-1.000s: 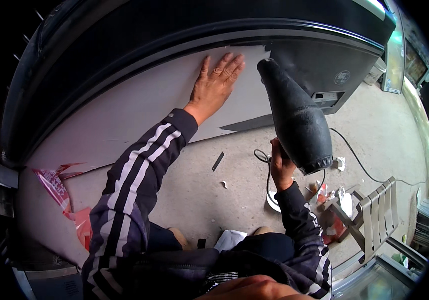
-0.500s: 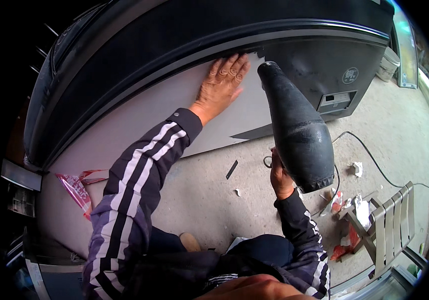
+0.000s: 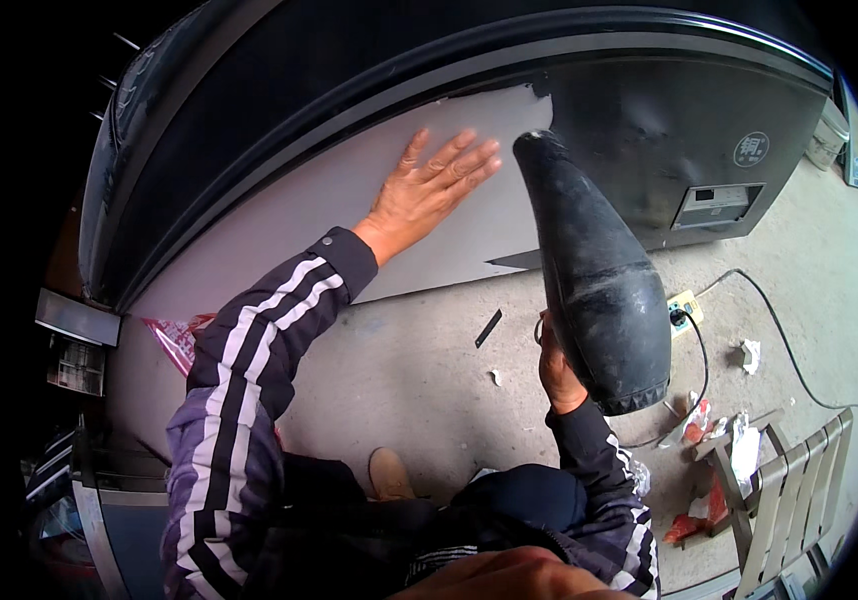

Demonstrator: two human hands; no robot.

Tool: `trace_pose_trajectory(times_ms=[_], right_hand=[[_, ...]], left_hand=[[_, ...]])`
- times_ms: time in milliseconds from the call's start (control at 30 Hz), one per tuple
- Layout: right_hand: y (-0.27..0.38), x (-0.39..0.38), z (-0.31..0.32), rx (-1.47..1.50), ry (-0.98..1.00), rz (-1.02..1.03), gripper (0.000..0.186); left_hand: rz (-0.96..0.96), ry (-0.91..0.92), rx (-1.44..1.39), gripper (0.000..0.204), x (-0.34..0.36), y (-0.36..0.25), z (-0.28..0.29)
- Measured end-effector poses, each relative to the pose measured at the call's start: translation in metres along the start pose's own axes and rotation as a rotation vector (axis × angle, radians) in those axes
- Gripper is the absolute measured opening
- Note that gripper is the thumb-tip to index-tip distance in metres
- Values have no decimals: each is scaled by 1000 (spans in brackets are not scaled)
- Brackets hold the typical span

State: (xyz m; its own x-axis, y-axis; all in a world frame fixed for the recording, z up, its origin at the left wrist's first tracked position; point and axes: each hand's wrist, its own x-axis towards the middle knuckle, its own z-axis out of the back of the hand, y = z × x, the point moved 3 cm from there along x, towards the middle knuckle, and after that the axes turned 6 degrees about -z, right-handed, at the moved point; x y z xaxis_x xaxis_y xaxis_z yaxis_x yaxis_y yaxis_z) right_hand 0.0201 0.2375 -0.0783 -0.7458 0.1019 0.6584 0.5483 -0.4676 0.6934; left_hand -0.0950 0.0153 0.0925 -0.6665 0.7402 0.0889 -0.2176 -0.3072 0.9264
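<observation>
Your left hand (image 3: 427,195), fingers apart, overlies the pale panel (image 3: 494,212) of the dark cabinet (image 3: 649,160); contact cannot be told. Your right hand (image 3: 559,368), partly hidden, grips the black blower (image 3: 601,285), nozzle (image 3: 537,145) near the panel's upper right corner.

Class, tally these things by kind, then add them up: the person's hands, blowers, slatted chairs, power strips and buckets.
Left hand and right hand: 2
Black blower: 1
Slatted chair: 1
Power strip: 1
Bucket: 1
Total: 6
</observation>
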Motion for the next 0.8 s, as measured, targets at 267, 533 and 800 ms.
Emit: trace_pose_trajectory(times_ms=[267, 533, 800], right_hand=[[-23, 6, -11, 466, 102, -429, 15], [-10, -2, -27, -2044, -156, 536, 42], [-9, 30, -17, -3862, -686, 994, 56]], left_hand=[[194, -12, -275, 79, -21, 14, -5], [483, 79, -430, 82, -64, 20, 8], [635, 74, -481, 86, -79, 17, 5]])
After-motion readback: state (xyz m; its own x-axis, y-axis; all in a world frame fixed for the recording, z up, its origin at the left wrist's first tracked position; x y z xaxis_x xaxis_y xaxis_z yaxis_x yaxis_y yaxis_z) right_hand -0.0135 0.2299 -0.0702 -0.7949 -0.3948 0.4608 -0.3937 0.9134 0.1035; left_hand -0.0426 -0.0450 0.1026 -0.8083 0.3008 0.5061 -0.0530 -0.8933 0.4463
